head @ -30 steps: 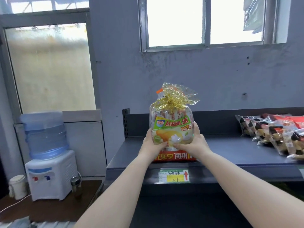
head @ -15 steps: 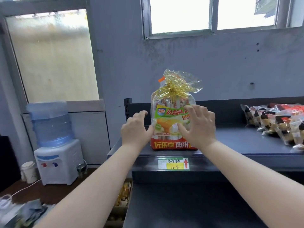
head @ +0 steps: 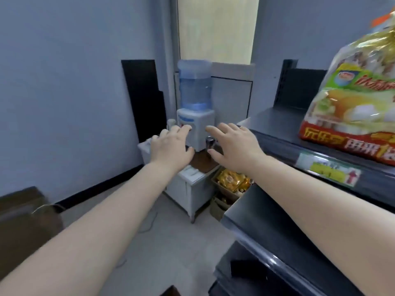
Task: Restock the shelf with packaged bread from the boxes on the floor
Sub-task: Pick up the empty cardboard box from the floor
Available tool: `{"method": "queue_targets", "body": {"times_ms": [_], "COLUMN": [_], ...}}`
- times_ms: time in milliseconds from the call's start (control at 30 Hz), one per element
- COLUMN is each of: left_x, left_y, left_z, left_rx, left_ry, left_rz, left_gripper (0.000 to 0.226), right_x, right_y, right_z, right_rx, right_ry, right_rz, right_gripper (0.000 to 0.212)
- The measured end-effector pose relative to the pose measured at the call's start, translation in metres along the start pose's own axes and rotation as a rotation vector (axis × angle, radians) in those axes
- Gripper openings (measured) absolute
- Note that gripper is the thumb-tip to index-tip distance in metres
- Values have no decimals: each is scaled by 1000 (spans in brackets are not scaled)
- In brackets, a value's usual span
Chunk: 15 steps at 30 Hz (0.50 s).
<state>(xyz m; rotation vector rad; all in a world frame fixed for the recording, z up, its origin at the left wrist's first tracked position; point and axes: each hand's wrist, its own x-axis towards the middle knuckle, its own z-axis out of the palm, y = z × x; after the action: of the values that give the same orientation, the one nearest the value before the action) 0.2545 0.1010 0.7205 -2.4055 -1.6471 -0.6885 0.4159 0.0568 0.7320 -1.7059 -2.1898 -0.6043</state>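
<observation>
Now the bread bag (head: 350, 97) is standing upright on the shelf (head: 277, 124), at the right edge of view. Below, a box (head: 232, 184) of yellow packets is sitting on the floor. Both hands, left (head: 171, 150) and right (head: 233, 146), are hovering spread wide, holding nothing, before a water dispenser (head: 195, 107).

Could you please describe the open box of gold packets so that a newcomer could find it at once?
Start at the dark shelf unit on the right. Squeezed between its left end and the small white cabinet is the cardboard box; only it shows shiny gold packets.
</observation>
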Motion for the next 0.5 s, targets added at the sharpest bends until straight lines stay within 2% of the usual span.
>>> {"method": "queue_targets", "body": {"times_ms": [200, 500], "left_x": [-128, -305], "left_y": [-80, -155], "left_z": [48, 127], "left_rx": [106, 81], "left_ry": [-259, -576], "left_rz": [-402, -915], "left_gripper": [58, 71], "right_x": [-26, -91], "right_y": [-81, -192], "right_z": [98, 238], "right_rx": [180, 371], "right_ry": [-261, -616], "right_rz": [-193, -407], "right_gripper": [60, 58]}}
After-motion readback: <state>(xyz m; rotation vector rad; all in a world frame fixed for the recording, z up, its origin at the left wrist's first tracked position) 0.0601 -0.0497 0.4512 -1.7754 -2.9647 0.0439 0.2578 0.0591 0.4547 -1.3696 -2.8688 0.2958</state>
